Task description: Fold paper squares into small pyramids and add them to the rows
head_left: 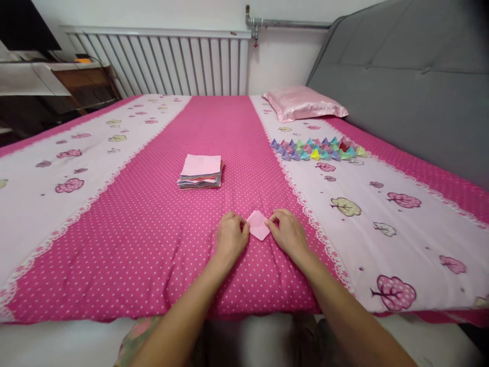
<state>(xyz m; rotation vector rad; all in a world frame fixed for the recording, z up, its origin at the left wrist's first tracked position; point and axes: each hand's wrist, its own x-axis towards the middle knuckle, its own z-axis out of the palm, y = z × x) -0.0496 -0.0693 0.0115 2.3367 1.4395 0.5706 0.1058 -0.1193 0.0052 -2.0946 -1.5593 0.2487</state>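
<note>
Between my two hands lies a small piece of folded pink origami paper (259, 226), low over the dotted bedspread near its front edge. My left hand (231, 235) pinches the paper's left corner between thumb and fingers. On the opposite corner, my right hand (287, 232) has a similar pinch. Creases show across the paper, and its lower end comes to a blunt point. Farther off to the left sits a stack of square paper sheets (201, 166), with a pink sheet on top. Rows of small folded paper pieces (315, 154) in many colours stand at the right.
The pink and white bedspread (126, 244) covers the bed. A pink satin pillow (305, 102) lies at the far right, beside a grey padded headboard (412, 86). Behind the bed are a white radiator (164, 63) and a pipe. A desk with a dark monitor (25, 25) stands at the far left.
</note>
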